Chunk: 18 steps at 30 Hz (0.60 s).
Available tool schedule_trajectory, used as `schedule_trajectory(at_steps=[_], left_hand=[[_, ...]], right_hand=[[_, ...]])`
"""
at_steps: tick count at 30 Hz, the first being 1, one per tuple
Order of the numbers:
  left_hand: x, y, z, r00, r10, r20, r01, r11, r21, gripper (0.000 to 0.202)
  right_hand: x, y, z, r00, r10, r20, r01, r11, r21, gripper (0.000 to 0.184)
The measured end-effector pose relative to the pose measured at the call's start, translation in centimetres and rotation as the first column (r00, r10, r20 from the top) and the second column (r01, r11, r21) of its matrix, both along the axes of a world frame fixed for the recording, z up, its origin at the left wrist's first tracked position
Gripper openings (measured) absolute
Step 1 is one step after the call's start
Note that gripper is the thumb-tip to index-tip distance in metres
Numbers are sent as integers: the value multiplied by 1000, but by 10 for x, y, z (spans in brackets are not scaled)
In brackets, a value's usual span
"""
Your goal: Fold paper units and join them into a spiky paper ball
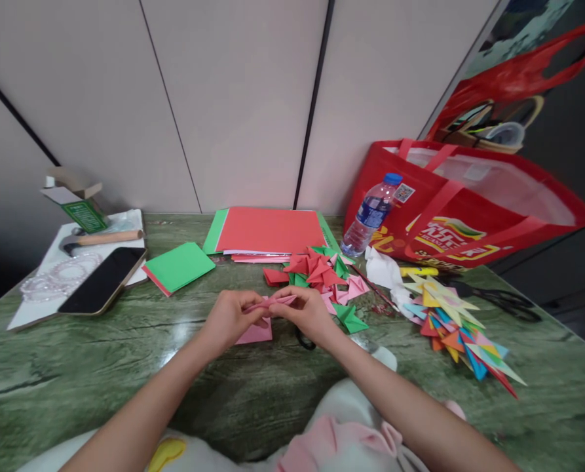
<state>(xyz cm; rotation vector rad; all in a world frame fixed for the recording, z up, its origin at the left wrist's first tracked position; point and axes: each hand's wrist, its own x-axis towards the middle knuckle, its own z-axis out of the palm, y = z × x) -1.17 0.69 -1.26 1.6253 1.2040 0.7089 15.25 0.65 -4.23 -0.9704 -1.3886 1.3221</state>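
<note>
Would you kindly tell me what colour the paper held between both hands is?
The paper is pink, best seen in the head view.

Matt pink paper (286,299), crisply creased, shows above a smooth, stone-patterned green surface (125,367) whose glossy finish throws back the light. Flat matt red paper sheets (272,229) contrast with sharply folded paper pieces (316,269). Clear, shiny plastic forms the bottle (369,215); a smooth sheen covers the red bag (473,210). A hammer (110,237) pairs pale wood with dark metal, beside a glossy black phone screen (103,282).
</note>
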Motion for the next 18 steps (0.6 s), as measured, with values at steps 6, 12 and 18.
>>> schedule_trajectory(at_steps=[6, 12, 18], left_hand=[[-2, -1, 0, 984, -75, -162, 98, 985, 139, 19], [-2, 0, -2, 987, -106, -119, 114, 992, 62, 21], [2, -5, -1, 987, -152, -53, 150, 988, -38, 18]], right_hand=[[-2, -1, -1, 999, -48, 9, 47, 999, 16, 22], [-3, -2, 0, 994, -65, 92, 56, 994, 90, 21], [-2, 0, -2, 982, -86, 169, 63, 989, 133, 20]])
